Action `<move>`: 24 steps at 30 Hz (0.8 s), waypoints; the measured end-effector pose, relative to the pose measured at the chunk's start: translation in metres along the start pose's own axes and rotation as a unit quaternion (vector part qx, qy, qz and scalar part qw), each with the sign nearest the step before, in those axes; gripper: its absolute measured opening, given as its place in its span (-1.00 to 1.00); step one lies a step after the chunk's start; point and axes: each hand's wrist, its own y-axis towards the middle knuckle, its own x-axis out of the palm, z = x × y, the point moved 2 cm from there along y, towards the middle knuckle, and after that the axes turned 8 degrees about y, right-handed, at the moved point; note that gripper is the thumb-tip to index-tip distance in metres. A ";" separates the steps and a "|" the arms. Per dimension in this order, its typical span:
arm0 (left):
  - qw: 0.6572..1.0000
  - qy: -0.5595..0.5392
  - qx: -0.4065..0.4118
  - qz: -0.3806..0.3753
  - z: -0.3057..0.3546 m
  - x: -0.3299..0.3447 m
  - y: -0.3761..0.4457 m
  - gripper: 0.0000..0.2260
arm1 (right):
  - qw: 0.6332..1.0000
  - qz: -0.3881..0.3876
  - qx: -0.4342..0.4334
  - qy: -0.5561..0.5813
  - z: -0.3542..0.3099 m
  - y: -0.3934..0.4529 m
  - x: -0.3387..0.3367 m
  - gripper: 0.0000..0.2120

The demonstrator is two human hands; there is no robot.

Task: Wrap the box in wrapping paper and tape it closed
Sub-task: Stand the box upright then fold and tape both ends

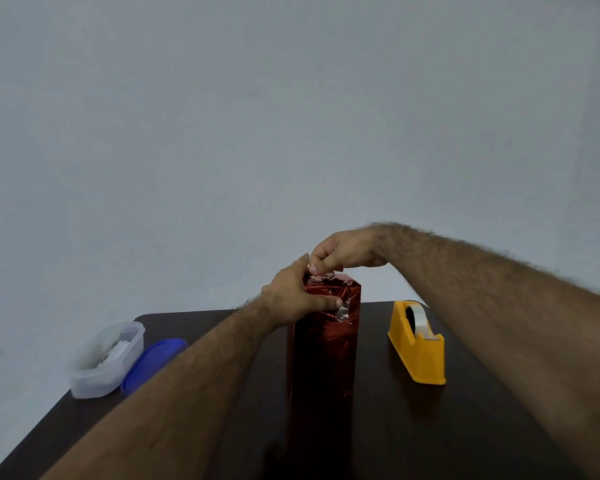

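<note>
Hands (297, 292) (340, 252) apparently pinching wrapped box (323, 344) top

Clear tub (105, 360) beside blue lid (153, 363) on table (430, 427).

A dark brown table (430, 427) stands against a plain, pale grey wall (257, 116) — dim, even light.

one head-worn view looks forward and slightly down along both forearms, close over the dark brown wooden table (430, 427), facing a plain grey wall (222, 133).
</note>
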 end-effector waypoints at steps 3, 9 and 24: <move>0.999 0.019 -0.032 -0.008 0.000 0.000 0.000 0.33 | 1.000 0.002 0.021 -0.020 0.003 0.003 -0.001 -0.89; 0.999 0.024 -0.032 -0.018 0.000 -0.001 0.003 0.37 | 0.992 0.038 0.050 -0.107 -0.011 0.003 -0.003 -0.84; 0.999 0.028 -0.034 -0.013 -0.007 0.001 0.008 0.38 | 0.974 0.118 0.023 -0.193 -0.009 -0.001 -0.009 -0.55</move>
